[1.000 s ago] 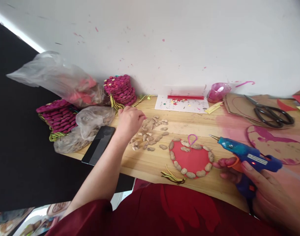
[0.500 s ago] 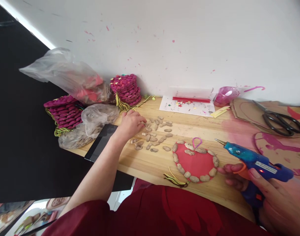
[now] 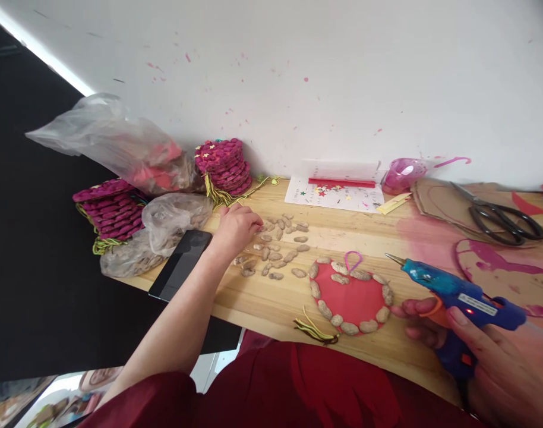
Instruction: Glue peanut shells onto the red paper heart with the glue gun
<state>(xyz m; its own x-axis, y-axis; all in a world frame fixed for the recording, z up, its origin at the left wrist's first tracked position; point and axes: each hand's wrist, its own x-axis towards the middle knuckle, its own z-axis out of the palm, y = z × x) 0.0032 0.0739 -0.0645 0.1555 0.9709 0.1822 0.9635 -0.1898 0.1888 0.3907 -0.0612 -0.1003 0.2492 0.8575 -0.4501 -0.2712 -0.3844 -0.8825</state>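
My left hand (image 3: 236,229) rests on the wooden table (image 3: 262,297) at the left edge of a scatter of peanut shells (image 3: 278,246). Its fingers are curled down among the shells; what they pinch is hidden. My right hand (image 3: 472,351) grips a blue hot glue gun (image 3: 454,291), nozzle pointing left, just right of a red paper heart (image 3: 350,292). Peanut shells line the heart's rim, and a pink loop sits at its top. A bundle of yellow and brown threads (image 3: 316,329) lies at the table's front edge below the heart.
A black phone (image 3: 180,264) and clear plastic bags (image 3: 164,223) lie left of the shells. Stacks of magenta woven pieces (image 3: 222,166) stand against the white wall. Farther right are a sticker sheet (image 3: 336,193), a pink container (image 3: 400,173), black scissors (image 3: 503,217) and cardboard pieces (image 3: 507,270).
The view has shifted slightly. My left hand stays at the shells with small finger movement. My right hand keeps the glue gun in about the same spot.
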